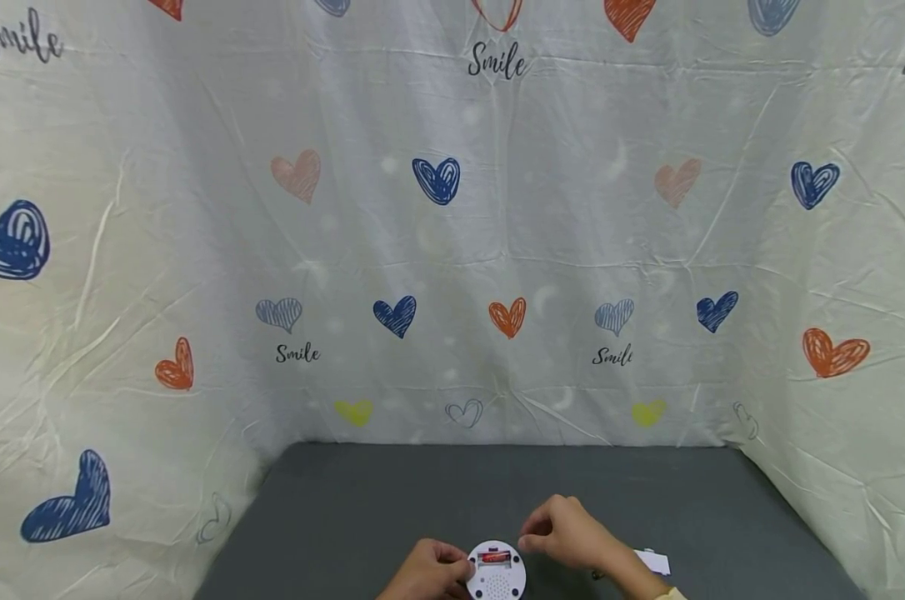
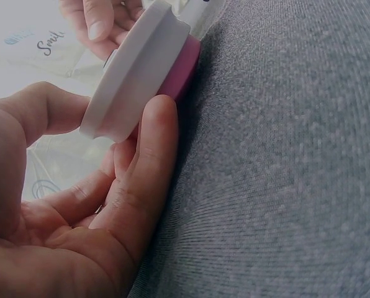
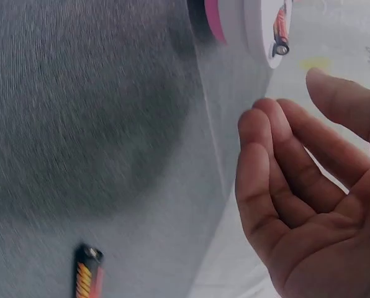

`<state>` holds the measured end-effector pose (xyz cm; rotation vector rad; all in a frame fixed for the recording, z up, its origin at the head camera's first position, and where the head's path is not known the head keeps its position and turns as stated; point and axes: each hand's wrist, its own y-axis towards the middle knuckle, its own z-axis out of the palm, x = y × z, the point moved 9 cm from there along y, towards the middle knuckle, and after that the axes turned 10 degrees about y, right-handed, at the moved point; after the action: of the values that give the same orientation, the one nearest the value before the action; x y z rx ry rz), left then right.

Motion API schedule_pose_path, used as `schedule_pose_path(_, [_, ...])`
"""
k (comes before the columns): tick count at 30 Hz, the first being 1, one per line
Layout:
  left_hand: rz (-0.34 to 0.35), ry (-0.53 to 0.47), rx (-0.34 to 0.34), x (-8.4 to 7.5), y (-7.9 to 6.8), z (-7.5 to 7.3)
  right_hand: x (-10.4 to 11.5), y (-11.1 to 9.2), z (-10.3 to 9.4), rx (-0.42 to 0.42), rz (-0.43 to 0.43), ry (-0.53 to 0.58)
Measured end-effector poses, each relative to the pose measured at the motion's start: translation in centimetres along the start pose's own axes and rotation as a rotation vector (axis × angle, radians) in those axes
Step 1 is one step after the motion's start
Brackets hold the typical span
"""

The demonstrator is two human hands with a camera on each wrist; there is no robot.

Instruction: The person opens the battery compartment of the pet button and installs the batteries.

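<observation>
My left hand (image 1: 433,571) pinches the edge of a round white device (image 1: 497,585), thumb on its upper face and fingers beneath. In the left wrist view the device (image 2: 132,74) has a pink part underneath, close over the grey surface. Its battery compartment lies uncovered, with a red and black battery (image 1: 495,557) in it. Just right of the device hovers my right hand (image 1: 568,533), fingers loosely bent and holding nothing. A second battery (image 3: 87,273) lies on the grey surface in the right wrist view.
A dark grey table (image 1: 392,483) spreads beneath both hands. Partly behind my right forearm is a flat white piece (image 1: 655,562). A pale curtain (image 1: 452,233) printed with hearts and "Smile" hangs at the back and sides.
</observation>
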<state>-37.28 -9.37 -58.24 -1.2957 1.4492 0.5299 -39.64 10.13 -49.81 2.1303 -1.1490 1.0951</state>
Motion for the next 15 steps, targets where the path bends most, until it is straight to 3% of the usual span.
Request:
schedule_pose_path(7, [-0.019,0.023,-0.007,0.1,0.1,-0.1,-1.3,-0.1,1.4,0.016,0.065,0.121])
schedule_pose_path(15, [-0.03,0.03,-0.008,0.1,0.2,-0.1,-2.2,0.0,2.1,-0.02,0.131,0.265])
